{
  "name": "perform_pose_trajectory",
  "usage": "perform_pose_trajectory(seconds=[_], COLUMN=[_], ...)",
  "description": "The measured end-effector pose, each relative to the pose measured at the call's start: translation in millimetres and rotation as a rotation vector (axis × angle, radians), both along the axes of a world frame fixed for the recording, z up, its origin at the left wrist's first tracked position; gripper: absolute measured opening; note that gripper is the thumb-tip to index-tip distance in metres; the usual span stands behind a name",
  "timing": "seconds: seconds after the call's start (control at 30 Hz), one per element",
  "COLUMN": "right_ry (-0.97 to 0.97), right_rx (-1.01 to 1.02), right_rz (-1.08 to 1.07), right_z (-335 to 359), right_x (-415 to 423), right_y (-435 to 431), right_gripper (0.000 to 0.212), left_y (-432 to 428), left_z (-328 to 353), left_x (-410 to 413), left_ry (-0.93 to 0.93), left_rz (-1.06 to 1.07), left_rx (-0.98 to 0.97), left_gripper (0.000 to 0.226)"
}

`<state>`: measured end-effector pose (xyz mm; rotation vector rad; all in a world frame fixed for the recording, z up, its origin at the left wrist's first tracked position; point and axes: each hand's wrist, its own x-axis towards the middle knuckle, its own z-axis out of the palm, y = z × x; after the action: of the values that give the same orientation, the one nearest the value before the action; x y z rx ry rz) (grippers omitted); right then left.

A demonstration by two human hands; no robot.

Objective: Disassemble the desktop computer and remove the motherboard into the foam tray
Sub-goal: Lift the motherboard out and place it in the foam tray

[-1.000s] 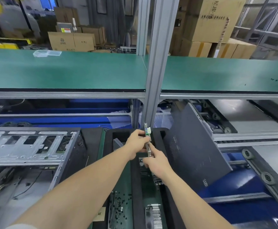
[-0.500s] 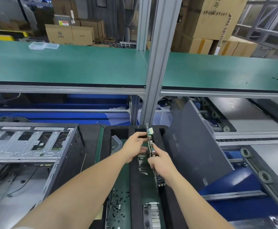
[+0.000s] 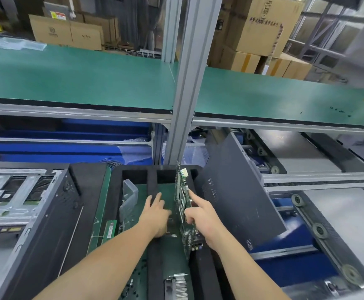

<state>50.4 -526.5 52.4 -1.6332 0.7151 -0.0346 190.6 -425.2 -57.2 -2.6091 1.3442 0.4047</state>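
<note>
Foam tray [image 3: 151, 180] held the motherboard [image 3: 182, 191] on edge; right hand [image 3: 202, 219] pinched it, left hand [image 3: 156, 215] flat alongside; carton [image 3: 261, 24] print illegible.

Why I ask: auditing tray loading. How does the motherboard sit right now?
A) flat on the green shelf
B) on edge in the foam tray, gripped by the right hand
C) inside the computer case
B: the motherboard stands on edge in the foam tray, with the right hand pinching its near part.
</note>
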Motion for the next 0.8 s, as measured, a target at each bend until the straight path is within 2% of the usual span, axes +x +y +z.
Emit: perform_pose_trajectory(seconds=[0.2,0.37,0.6,0.7,0.8], right_ry=[-0.016,-0.027,0.03,0.074,0.098], right_rx=[-0.057,-0.152,-0.325,-0.379,-0.403], right_rz=[0.033,0.078,0.102,0.108,0.113], right_z=[-5,-24,-40,-41,-38], right_x=[1,6,8,11,14], right_y=[14,45,83,88,86], right_gripper=[0.096,0.089,0.092,0.089,0.087], left_y=[6,19,66,80,92], left_z=[1,9,21,29,42], left_x=[-17,-8,22,28,31], left_ry=[-0.086,0.017,0.188,0.221,0.173], left_rz=[-0.228,-0.263,-0.331,-0.272,-0.19], left_rx=[0.311,0.196,0.081,0.05,0.067], left_gripper=[0.068,0.064,0.057,0.051,0.053])
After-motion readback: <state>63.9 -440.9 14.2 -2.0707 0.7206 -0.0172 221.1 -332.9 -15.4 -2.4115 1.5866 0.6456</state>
